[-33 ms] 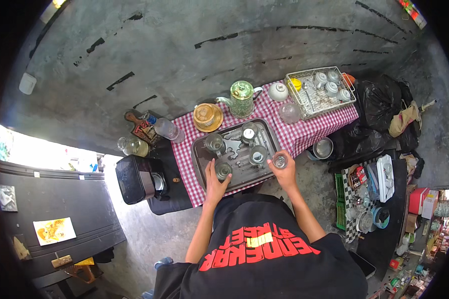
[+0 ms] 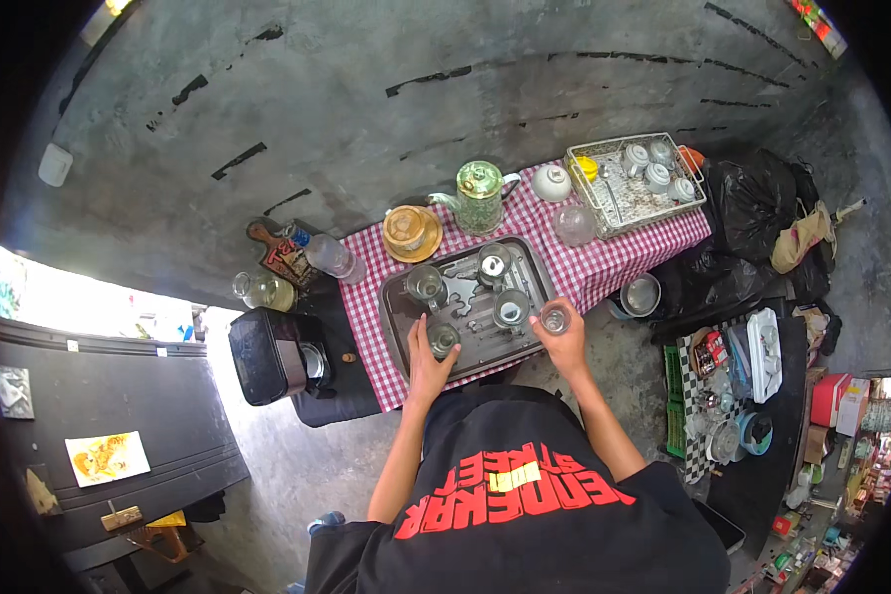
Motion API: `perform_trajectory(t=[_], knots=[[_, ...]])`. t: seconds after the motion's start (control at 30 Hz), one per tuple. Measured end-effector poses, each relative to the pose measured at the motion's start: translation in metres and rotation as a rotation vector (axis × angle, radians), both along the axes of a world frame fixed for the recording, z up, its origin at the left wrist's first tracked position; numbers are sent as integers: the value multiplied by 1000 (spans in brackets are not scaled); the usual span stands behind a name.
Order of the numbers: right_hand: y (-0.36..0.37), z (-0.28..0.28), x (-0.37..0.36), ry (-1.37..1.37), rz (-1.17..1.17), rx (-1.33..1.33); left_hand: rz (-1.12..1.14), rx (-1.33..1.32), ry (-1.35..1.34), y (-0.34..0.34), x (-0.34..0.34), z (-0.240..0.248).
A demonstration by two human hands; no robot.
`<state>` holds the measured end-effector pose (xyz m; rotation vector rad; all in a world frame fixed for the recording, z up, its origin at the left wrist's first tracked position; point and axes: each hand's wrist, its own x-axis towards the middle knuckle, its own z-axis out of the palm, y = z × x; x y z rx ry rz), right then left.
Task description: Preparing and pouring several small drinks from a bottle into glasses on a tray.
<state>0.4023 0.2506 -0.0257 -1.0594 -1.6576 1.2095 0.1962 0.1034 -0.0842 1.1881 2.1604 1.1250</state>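
Note:
A dark metal tray with a patterned floor lies on a red-and-white checkered tablecloth. At its near left corner my left hand has its fingers and thumb wrapped round a clear glass, which stands on the tray. Just past the near right edge, my right hand grips another clear drinking glass. Three glass mugs stand between and beyond the hands: one at the left, one at the far middle and one close to my right hand.
Behind the tray stand a green floral teapot, a wooden lidded pot and a white bowl. A wire basket holds several cups at the far right. Left are a glass bottle and a black appliance. Black bags lie right.

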Motion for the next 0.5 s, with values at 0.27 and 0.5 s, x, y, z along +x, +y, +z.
perform_trajectory(t=[0.27,0.5], knots=[[12,-30,5,111,96,-116,-9,-94,76,8,5,-19],[13,-53,8,41,179,-94,-22,-87,135,6,7,-21]])
